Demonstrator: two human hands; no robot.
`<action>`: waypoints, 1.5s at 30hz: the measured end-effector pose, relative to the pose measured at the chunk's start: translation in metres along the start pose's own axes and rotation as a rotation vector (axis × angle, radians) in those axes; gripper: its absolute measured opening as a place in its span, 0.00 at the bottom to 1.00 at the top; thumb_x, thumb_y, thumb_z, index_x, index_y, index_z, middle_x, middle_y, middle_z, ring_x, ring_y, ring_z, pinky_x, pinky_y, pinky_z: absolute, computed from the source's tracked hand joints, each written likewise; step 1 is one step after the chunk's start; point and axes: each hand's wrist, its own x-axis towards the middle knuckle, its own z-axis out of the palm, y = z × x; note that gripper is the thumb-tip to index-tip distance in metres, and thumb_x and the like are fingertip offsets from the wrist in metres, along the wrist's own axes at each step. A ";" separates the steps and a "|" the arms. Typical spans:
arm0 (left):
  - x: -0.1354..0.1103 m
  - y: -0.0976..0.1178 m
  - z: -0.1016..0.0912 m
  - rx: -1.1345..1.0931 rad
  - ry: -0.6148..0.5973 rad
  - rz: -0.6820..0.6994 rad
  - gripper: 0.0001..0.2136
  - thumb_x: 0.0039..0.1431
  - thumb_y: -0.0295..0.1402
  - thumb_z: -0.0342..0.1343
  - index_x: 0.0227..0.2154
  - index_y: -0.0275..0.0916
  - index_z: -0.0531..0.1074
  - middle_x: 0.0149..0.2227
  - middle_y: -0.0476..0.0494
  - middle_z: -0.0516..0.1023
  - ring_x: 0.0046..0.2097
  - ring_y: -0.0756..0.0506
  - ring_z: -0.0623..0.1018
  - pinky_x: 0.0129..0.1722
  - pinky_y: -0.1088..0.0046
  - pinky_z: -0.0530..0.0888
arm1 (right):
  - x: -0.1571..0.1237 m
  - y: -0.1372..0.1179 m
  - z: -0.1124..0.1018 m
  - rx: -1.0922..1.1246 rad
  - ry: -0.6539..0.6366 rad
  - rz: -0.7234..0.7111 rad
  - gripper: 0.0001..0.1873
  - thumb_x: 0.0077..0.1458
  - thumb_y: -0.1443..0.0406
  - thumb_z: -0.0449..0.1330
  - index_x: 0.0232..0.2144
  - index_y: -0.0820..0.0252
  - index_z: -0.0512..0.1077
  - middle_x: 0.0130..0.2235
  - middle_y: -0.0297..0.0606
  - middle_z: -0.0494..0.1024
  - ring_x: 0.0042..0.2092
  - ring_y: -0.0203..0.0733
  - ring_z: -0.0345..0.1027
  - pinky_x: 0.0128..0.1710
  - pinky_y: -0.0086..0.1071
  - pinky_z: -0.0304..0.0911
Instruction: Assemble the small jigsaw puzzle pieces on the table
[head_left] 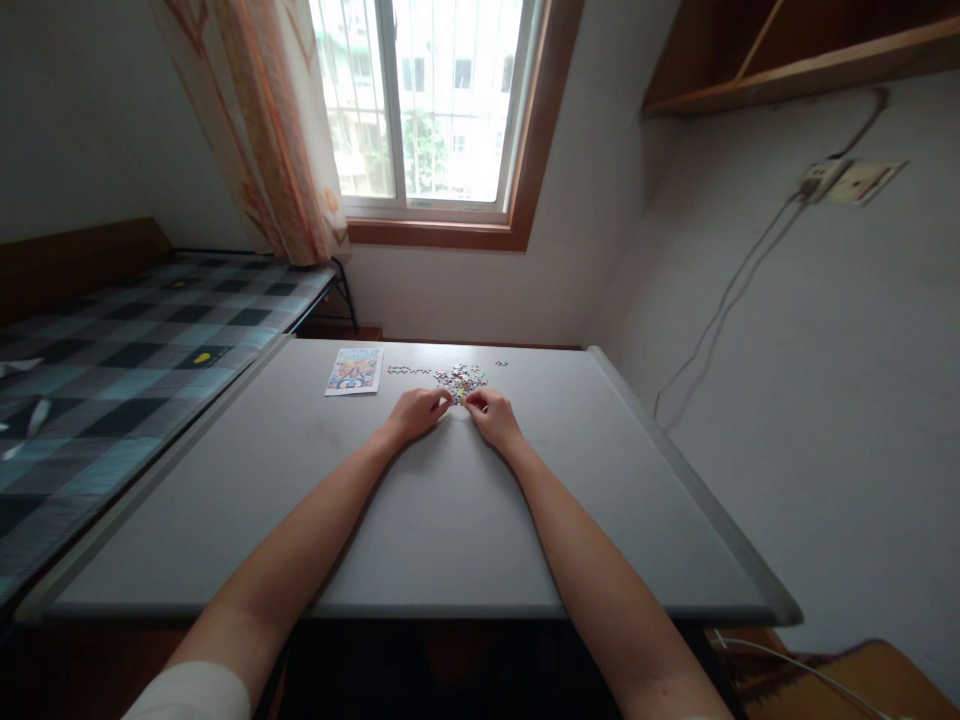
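A heap of small colourful puzzle pieces (461, 379) lies on the grey table (450, 500) towards its far side. My left hand (418, 410) and my right hand (491, 415) rest on the table just in front of the heap, fingertips nearly meeting at its near edge. Both hands have the fingers curled and pinched together; what they pinch is too small to make out. A short row of joined pieces (409, 370) lies left of the heap. A colourful picture card (355, 370) lies flat further left.
A couple of stray pieces (501, 363) sit at the far right of the heap. A bed with a checked cover (127, 370) stands against the table's left side. The wall is close on the right, with a cable (720, 310) running down from a socket. A window is behind.
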 end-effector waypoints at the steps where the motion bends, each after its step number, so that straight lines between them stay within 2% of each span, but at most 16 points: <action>1: 0.000 0.000 0.000 0.001 0.000 -0.003 0.14 0.61 0.39 0.46 0.39 0.43 0.76 0.24 0.48 0.76 0.28 0.48 0.74 0.31 0.76 0.64 | 0.000 0.000 0.000 -0.003 0.001 -0.002 0.04 0.51 0.67 0.58 0.27 0.60 0.73 0.31 0.36 0.76 0.33 0.36 0.68 0.35 0.29 0.63; 7: 0.000 -0.001 0.001 0.017 0.001 -0.007 0.14 0.61 0.40 0.48 0.42 0.45 0.76 0.25 0.48 0.76 0.29 0.48 0.74 0.31 0.76 0.65 | 0.000 0.001 0.000 -0.004 0.010 -0.004 0.04 0.51 0.66 0.58 0.27 0.60 0.73 0.31 0.37 0.76 0.33 0.37 0.68 0.36 0.30 0.63; 14: 0.000 -0.002 0.001 0.010 -0.005 0.021 0.14 0.61 0.40 0.48 0.39 0.45 0.77 0.25 0.47 0.77 0.29 0.48 0.74 0.31 0.76 0.64 | 0.000 0.003 0.001 -0.009 -0.004 -0.007 0.04 0.51 0.67 0.58 0.27 0.60 0.74 0.31 0.37 0.76 0.33 0.37 0.68 0.36 0.29 0.63; 45: 0.000 -0.001 0.001 0.010 -0.010 0.001 0.14 0.61 0.40 0.47 0.40 0.45 0.77 0.25 0.48 0.76 0.29 0.48 0.74 0.31 0.76 0.65 | 0.000 0.000 0.000 -0.021 -0.014 0.013 0.04 0.51 0.68 0.58 0.27 0.60 0.74 0.31 0.36 0.77 0.33 0.37 0.68 0.36 0.30 0.63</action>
